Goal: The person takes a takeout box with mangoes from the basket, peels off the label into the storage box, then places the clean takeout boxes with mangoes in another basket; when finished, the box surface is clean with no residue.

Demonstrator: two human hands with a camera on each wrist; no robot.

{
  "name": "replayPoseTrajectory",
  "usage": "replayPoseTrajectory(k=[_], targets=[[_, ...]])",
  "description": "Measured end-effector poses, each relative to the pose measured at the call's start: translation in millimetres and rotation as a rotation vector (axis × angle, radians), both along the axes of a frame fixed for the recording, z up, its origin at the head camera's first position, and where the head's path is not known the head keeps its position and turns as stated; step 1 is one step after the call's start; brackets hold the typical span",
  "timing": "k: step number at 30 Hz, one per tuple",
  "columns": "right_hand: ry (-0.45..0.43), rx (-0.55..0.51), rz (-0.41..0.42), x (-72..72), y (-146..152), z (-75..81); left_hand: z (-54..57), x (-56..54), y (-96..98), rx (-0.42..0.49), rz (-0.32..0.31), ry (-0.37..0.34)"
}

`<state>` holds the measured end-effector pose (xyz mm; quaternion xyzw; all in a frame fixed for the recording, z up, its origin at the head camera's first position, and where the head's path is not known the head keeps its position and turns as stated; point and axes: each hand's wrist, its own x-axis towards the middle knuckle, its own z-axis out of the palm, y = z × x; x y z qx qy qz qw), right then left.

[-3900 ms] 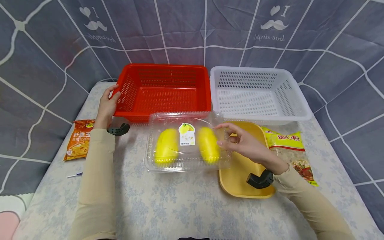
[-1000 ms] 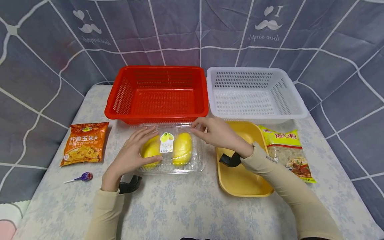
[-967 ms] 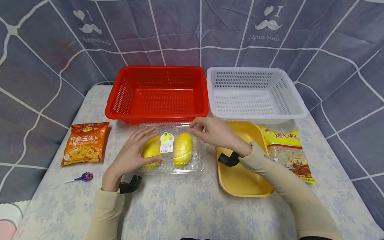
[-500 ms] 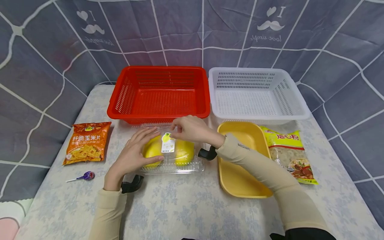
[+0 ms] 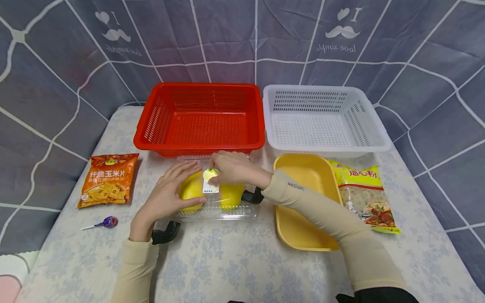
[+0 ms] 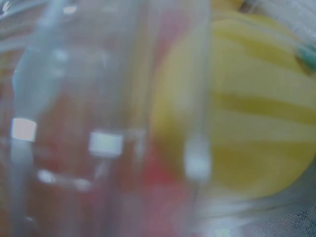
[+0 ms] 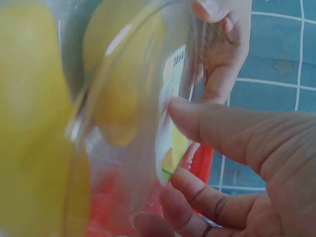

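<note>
A clear plastic clamshell box (image 5: pixel 216 214) with two yellow mangoes (image 5: pixel 231 198) lies before the red basket. My left hand (image 5: pixel 164 195) rests over the lid's left side, fingers spread and fairly straight. On the lid is a white label (image 5: pixel 209 186) with a mango picture. My right hand (image 5: pixel 232 169) reaches across the box and pinches at the label's edge. In the right wrist view the thumb presses on the label (image 7: pixel 169 128) and the forefinger tip sits at its end. The left wrist view shows a yellow mango (image 6: pixel 261 123) through blurred plastic.
Behind stand a red basket (image 5: pixel 204 145) and a white basket (image 5: pixel 326 147). A yellow tray (image 5: pixel 303 231) and a pasta bag (image 5: pixel 365 198) lie right, under and beyond the right forearm. Left are an orange snack bag (image 5: pixel 107 181) and a lollipop (image 5: pixel 110 221).
The box, earlier farther right, lies nearer the left hand, which has come from the red basket onto its lid. My right hand has moved left from the box's back right corner onto the label.
</note>
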<state>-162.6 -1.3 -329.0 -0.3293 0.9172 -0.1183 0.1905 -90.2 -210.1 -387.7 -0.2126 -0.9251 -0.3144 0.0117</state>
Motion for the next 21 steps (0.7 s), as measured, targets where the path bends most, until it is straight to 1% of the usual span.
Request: replayPoseTrajectory(k=[4, 6, 8, 11, 14, 18, 21], targets=[[-0.009, 0.015, 0.005, 1.1, -3, -0.2, 1.5, 0.3, -0.2, 0.005, -0.002, 0.008], [-0.012, 0.004, -0.002, 0.7, -3, -0.5, 1.9, 0.4, -0.2, 0.009, -0.004, 0.013], [-0.005, -0.023, -0.009, 0.0, -3, -0.5, 1.8, 0.5, -0.2, 0.014, -0.005, 0.016], [0.023, -0.083, -0.023, -1.5, -1, -0.6, 1.4, 0.4, -0.2, 0.02, -0.003, 0.015], [0.055, -0.119, -0.024, -2.9, 1, -0.4, 1.4, 0.4, 0.0, 0.024, 0.001, 0.007], [0.053, -0.145, -0.004, -3.4, 3, 0.1, 1.5, 0.8, 0.2, 0.024, 0.005, 0.005], [0.039, -0.212, 0.011, -2.6, 7, 0.9, 1.4, 1.0, 0.4, 0.023, 0.008, 0.006]])
